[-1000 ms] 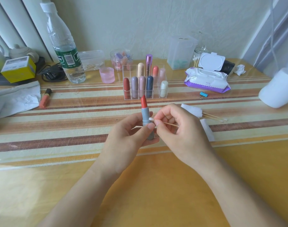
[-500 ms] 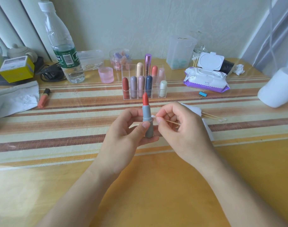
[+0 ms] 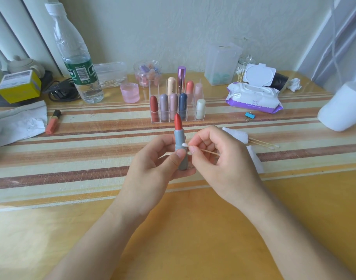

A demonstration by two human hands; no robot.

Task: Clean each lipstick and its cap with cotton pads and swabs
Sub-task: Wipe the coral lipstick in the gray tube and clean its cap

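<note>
I see left hand (image 3: 152, 168) gripping lipstick (image 3: 180, 144) upright, long axis vertical. Right hand (image 3: 221, 158) pinches cotton swab (image 3: 201, 149) lying crosswise, tip touching tube's right side just above left thumb.

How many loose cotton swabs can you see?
3: one swab in the right hand, tip on the lipstick; two swabs side by side on the table at right. More may be hidden.
</note>
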